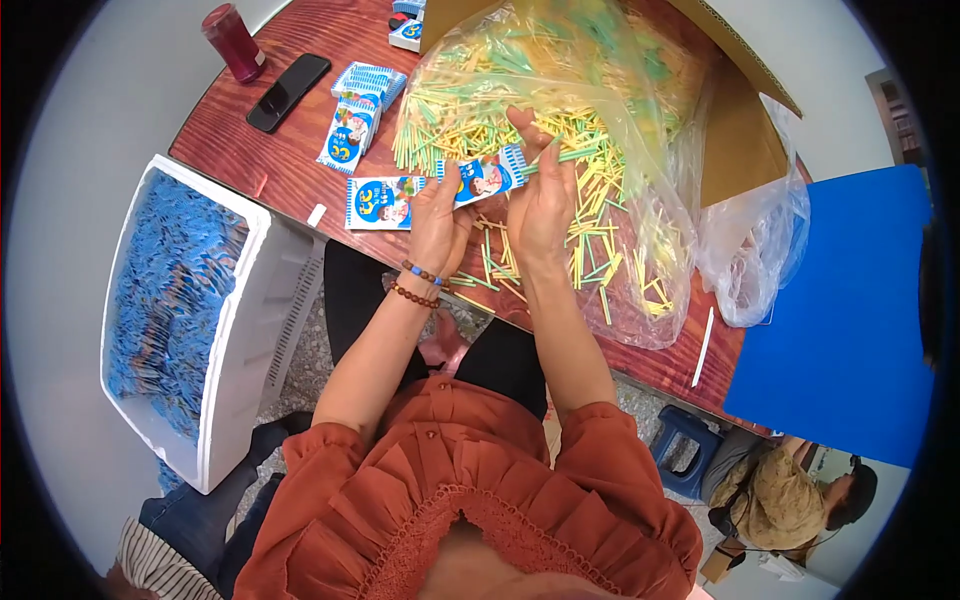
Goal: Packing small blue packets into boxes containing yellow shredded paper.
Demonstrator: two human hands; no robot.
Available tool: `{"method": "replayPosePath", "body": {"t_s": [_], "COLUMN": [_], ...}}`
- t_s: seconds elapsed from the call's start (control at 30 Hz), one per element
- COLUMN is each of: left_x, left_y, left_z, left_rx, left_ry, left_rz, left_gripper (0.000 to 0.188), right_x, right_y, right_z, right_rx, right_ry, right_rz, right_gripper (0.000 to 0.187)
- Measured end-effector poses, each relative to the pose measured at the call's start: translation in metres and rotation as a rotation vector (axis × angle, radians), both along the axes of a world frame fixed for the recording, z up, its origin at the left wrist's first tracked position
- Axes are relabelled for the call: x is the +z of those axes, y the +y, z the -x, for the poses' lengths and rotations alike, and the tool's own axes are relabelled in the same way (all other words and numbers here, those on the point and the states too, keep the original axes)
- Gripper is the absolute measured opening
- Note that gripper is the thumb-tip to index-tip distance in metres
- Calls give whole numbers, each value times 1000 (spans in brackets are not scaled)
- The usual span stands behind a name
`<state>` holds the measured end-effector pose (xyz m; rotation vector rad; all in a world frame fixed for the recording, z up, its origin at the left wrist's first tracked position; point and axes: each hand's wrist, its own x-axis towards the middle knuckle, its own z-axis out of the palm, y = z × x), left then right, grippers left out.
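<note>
Above the table's near edge, my left hand (438, 220) pinches a small blue-and-white printed packet (488, 178). The far end of the packet meets my right hand (545, 205), whose fingers hold a few thin green sticks (580, 154). The sticks lie close to the packet's end; whether they reach inside it I cannot tell. Another blue-and-white packet (372, 204) lies flat on the table beside my left hand. Beyond both hands is a heap of short yellow and green sticks (470, 130) in a big clear plastic bag (660, 200); some have spilled toward the near edge.
Stacked packets (350, 130), a black phone (288, 92) and a red-filled jar (235, 45) occupy the far left. A white foam box (235, 340) of blue packets stands left of the table. At right are a cardboard box (740, 150), a blue panel (835, 310) and a seated person (785, 495).
</note>
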<state>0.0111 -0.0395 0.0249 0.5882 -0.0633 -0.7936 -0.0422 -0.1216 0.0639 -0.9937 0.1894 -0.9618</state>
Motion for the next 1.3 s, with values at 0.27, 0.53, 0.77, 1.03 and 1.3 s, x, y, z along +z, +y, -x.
{"method": "replayPosePath", "body": {"t_s": [0.27, 0.53, 0.77, 1.03, 1.3], "left_x": [-5, -8, -13, -17, -14], "left_y": [-13, -20, -29, -34, -43], "left_z": [5, 10, 10, 11, 16], "left_rx": [-67, -113, -109, -173, -178], "left_ry": [-24, -22, -18, -51, 116], "left_rz": [-10, 47, 37, 65, 157], "left_gripper": [26, 28, 28, 27, 30], "right_x": [1, -15, -18, 15, 8], "right_y": [-20, -17, -24, -37, -60], "right_z": [9, 16, 27, 47, 53], "right_rx": [-91, -142, -41, 111, 90], "right_ry": [83, 194, 182, 526, 513], "right_rz": [236, 169, 238, 317, 515], "right_gripper": [36, 32, 44, 59, 66]}}
